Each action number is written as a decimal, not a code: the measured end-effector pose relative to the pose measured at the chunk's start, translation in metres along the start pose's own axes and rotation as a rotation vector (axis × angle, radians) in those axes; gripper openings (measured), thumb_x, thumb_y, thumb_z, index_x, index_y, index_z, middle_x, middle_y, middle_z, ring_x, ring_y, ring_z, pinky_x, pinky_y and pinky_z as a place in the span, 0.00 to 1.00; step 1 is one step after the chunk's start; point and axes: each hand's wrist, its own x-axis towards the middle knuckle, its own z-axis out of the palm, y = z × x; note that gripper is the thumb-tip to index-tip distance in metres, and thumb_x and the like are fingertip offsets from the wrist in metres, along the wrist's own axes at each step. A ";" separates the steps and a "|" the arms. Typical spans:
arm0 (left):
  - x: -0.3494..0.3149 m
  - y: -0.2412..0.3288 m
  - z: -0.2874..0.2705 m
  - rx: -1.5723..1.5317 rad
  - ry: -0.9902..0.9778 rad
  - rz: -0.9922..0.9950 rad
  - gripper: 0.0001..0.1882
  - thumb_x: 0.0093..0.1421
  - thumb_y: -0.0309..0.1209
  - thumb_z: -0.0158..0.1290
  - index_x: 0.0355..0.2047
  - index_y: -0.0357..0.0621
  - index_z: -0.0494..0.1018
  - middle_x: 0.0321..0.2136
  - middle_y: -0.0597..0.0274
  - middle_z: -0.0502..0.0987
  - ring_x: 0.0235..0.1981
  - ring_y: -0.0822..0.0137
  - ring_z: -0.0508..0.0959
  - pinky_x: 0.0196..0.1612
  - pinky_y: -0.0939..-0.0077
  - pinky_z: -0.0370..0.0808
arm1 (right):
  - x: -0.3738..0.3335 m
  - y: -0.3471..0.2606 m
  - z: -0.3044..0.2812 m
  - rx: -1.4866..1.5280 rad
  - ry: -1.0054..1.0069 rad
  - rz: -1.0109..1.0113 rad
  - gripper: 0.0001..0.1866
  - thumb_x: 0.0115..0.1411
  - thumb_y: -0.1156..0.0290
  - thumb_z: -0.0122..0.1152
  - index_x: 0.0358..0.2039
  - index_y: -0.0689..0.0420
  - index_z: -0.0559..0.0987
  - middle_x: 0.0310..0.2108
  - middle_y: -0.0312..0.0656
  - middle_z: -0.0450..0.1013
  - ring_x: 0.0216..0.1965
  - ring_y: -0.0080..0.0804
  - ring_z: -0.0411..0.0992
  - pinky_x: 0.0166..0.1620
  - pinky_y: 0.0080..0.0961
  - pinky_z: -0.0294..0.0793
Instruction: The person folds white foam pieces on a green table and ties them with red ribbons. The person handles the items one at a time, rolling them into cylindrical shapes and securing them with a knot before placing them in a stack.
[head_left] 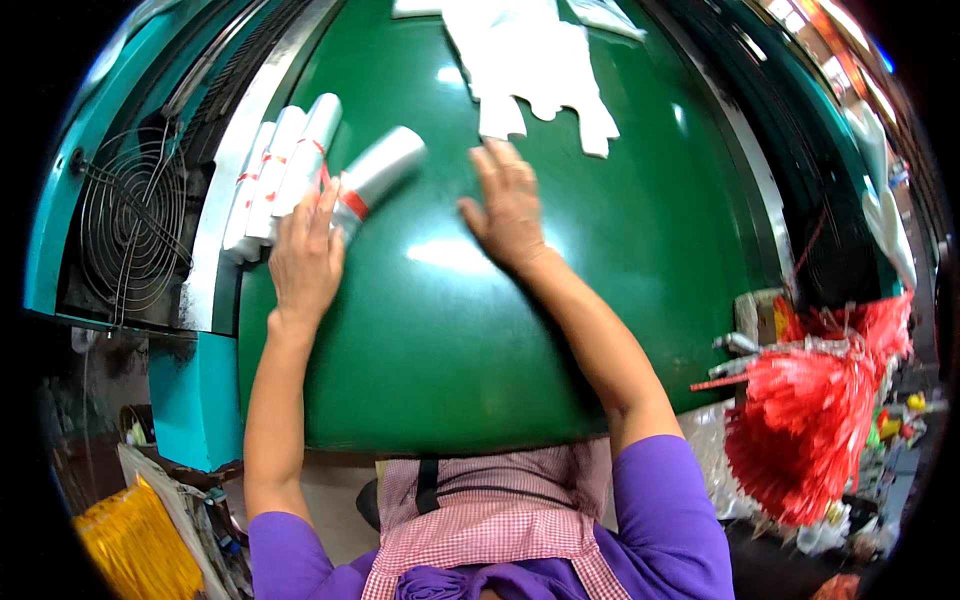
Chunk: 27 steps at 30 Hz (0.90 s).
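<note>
My left hand (308, 262) lies over the near end of a white plastic bundle (322, 130) rolled up and tied with red strip. Its fingers are stretched out, not wrapped round anything. Just right of those fingertips, a tilted, slightly blurred white roll (385, 165) has a red band near its lower end; whether the fingers touch it I cannot tell. My right hand (508, 210) is open and holds nothing, its fingertips close to the near edge of flat white plastic bags (530, 65) with handle-shaped cutouts. The green work surface (430, 340) lies under both hands.
Two more tied white rolls (262, 180) lie along the left metal edge. Beyond it is a round wire fan guard (135, 225). A large bunch of red plastic strips (800, 430) hangs at the right. Yellow material (140, 540) sits low on the left.
</note>
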 end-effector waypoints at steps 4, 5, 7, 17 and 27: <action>0.000 -0.052 0.045 0.272 0.109 0.012 0.23 0.57 0.32 0.55 0.55 0.60 0.71 0.61 0.58 0.61 0.64 0.51 0.58 0.62 0.45 0.56 | 0.030 0.083 0.036 -0.350 0.027 0.200 0.37 0.55 0.59 0.62 0.62 0.59 0.60 0.63 0.51 0.57 0.65 0.50 0.53 0.61 0.50 0.53; 0.000 -0.051 0.049 0.284 0.118 0.005 0.23 0.57 0.33 0.56 0.54 0.61 0.71 0.61 0.58 0.61 0.64 0.52 0.58 0.63 0.43 0.55 | 0.037 0.098 0.040 -0.398 -0.039 0.234 0.36 0.57 0.57 0.59 0.62 0.58 0.61 0.63 0.51 0.58 0.65 0.49 0.54 0.61 0.50 0.53; -0.003 -0.048 0.054 0.251 0.092 -0.024 0.22 0.57 0.33 0.55 0.54 0.62 0.72 0.62 0.58 0.61 0.65 0.52 0.56 0.63 0.42 0.53 | 0.052 0.127 0.041 -0.450 -0.119 0.324 0.25 0.60 0.55 0.53 0.52 0.58 0.71 0.52 0.50 0.68 0.58 0.47 0.62 0.58 0.48 0.58; -0.002 -0.049 0.048 0.272 0.126 -0.008 0.22 0.60 0.35 0.52 0.56 0.62 0.71 0.61 0.55 0.60 0.63 0.52 0.58 0.63 0.46 0.51 | -0.027 0.016 -0.052 -0.097 -0.315 0.030 0.15 0.57 0.60 0.60 0.30 0.62 0.75 0.31 0.48 0.71 0.36 0.45 0.68 0.42 0.37 0.68; -0.134 0.091 -0.053 -0.405 -0.689 0.629 0.42 0.49 0.56 0.59 0.61 0.52 0.63 0.66 0.54 0.55 0.68 0.52 0.54 0.67 0.45 0.44 | -0.098 -0.054 -0.081 0.070 -0.636 -0.103 0.34 0.65 0.50 0.48 0.63 0.61 0.61 0.66 0.54 0.54 0.69 0.49 0.47 0.68 0.44 0.46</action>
